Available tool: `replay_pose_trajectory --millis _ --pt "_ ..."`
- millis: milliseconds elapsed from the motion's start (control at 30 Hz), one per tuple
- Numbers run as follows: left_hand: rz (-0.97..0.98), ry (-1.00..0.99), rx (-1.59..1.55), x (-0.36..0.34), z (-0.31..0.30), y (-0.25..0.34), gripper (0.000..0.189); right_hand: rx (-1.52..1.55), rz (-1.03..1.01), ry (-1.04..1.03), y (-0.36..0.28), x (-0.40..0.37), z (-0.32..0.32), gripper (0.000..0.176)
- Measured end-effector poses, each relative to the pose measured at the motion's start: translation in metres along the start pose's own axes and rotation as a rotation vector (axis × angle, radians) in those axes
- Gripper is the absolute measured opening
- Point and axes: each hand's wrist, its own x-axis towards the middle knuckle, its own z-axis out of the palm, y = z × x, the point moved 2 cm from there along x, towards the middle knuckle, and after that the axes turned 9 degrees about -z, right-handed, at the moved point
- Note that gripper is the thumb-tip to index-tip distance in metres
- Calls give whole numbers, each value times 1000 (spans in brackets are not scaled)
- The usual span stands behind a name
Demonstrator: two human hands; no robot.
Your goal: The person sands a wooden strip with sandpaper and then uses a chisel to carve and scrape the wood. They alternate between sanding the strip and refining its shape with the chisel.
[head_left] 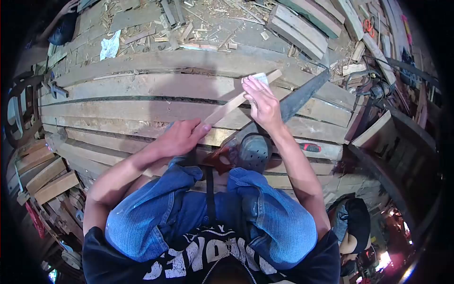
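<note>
We see a pile of long rough planks (142,90) laid side by side, dark gaps between some boards. A hand saw (298,97) lies slantwise across the near boards on the right, and a grey clog (254,152) stands on its handle end. A red-handled tool (310,147) lies flat just right of the clog. At the far edge we note wood offcuts and shavings (198,28), a white rag (110,46) to the left, and a slatted wooden block (298,29) to the right
</note>
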Motion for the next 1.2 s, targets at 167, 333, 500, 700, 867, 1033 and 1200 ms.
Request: replay_pose_trajectory --millis 167,333,500,700,867,1033,1200 --pt "53 60 34 -1 5 -3 46 -39 -48 -41 21 -3 -10 32" --pt "33 38 26 1 5 -4 47 -150 100 47 42 -8 -12 24" --pt "21 26 -52 -1 5 -3 48 -107 98 -5 50 -10 -18 23" --pt "-11 5 25 4 5 -7 47 -169 264 136 27 -12 -5 23" --pt "-8 -19 -37 1 4 -5 46 -210 335 166 42 -8 -3 20" --pt "68 32 -3 5 6 -10 47 -123 426 209 27 -19 2 22" --pt "11 5 -8 2 3 -7 47 -59 238 -150 33 -14 -28 48"
